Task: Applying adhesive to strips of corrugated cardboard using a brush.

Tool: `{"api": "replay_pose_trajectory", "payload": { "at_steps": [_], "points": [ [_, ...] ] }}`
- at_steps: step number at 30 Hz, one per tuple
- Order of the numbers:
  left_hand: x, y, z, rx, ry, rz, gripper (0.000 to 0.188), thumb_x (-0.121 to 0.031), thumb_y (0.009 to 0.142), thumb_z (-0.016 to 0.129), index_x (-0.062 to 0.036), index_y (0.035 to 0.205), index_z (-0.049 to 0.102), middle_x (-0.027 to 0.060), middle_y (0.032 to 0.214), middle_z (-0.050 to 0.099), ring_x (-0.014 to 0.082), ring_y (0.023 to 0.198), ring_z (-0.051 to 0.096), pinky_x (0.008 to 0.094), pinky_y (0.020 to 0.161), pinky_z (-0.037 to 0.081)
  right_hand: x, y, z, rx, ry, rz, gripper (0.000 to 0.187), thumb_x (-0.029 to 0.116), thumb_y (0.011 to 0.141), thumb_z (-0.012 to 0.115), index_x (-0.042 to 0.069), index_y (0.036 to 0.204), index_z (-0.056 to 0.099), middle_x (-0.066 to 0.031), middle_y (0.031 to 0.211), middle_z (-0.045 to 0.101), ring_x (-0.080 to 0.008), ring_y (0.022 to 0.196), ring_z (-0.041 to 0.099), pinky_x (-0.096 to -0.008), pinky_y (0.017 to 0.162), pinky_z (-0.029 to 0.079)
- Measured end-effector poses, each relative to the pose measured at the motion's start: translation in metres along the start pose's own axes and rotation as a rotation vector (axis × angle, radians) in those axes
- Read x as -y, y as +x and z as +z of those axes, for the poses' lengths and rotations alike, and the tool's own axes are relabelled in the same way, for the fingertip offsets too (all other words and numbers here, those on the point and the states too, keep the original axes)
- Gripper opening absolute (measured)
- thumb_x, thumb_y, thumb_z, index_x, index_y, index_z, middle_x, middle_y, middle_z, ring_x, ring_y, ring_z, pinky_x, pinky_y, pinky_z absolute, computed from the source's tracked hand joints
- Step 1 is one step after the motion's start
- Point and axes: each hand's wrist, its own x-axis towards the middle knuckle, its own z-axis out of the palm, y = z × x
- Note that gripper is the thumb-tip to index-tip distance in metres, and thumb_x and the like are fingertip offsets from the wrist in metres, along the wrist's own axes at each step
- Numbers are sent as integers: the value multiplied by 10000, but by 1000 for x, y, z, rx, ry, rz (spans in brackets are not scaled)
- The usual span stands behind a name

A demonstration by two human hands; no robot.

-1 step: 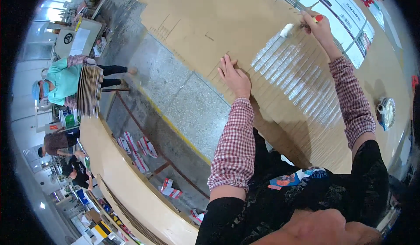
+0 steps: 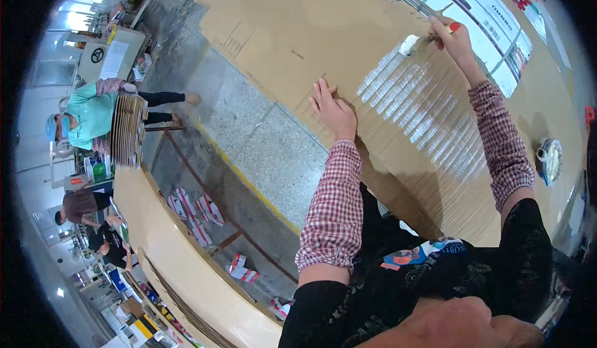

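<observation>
A brush with white, wet bristles is gripped in my right hand, its red-tipped handle showing at my fingers. Its bristles rest at the far end of a band of overlapped cardboard edges, which are streaked with shiny white paste. My left hand lies flat on the brown cardboard, to the left of that band, fingers stretched out and holding nothing. At the right, on the same brown surface, sits a round tub with pale contents.
A strapped bundle of white printed cartons lies just beyond my right hand. On the left, a person in a green top carries a cardboard stack. A long curved tabletop runs at lower left; printed pieces lie beneath it.
The brush has shifted very slightly to the right and turned a little in my right hand. My left hand stays put. The person with the stack has moved slightly.
</observation>
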Motion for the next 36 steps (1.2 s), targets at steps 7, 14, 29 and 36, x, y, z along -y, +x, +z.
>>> {"api": "replay_pose_trajectory", "payload": {
  "at_steps": [7, 14, 29, 36],
  "points": [
    [2, 1, -1, -4, 10, 13, 546, 45, 757, 405, 35, 1299, 335, 97, 1119, 538, 281, 1305, 261, 472, 1080, 106, -3, 6, 2, -95, 222, -52, 397, 367, 852, 581, -11, 731, 597, -43, 636, 589, -79, 419, 508, -221, 381, 391],
    [4, 1, 0, -17, -9, 19, 529, 33, 766, 419, 31, 1290, 350, 93, 1111, 540, 277, 1299, 277, 462, 1082, 99, -1, 4, -12, -51, 43, 49, 373, 357, 854, 581, -11, 807, 618, -42, 667, 597, -72, 476, 516, -213, 455, 405],
    [1, 2, 4, -3, -10, 20, 441, 9, 800, 411, 10, 1240, 402, 105, 1212, 496, 280, 1298, 280, 467, 1074, 120, -1, -31, -17, 114, -116, -66, 353, 343, 859, 570, 4, 770, 617, -3, 571, 536, -75, 431, 494, -230, 411, 397],
    [-14, -15, -23, -233, -246, -28, 436, -90, 862, 403, 53, 1270, 347, 258, 1335, 324, 351, 1319, 194, 438, 1076, 116, 23, -78, -105, 203, -18, 222, 304, 279, 908, 488, -6, 946, 587, -58, 815, 593, -79, 606, 563, -206, 545, 457]
  ]
}}
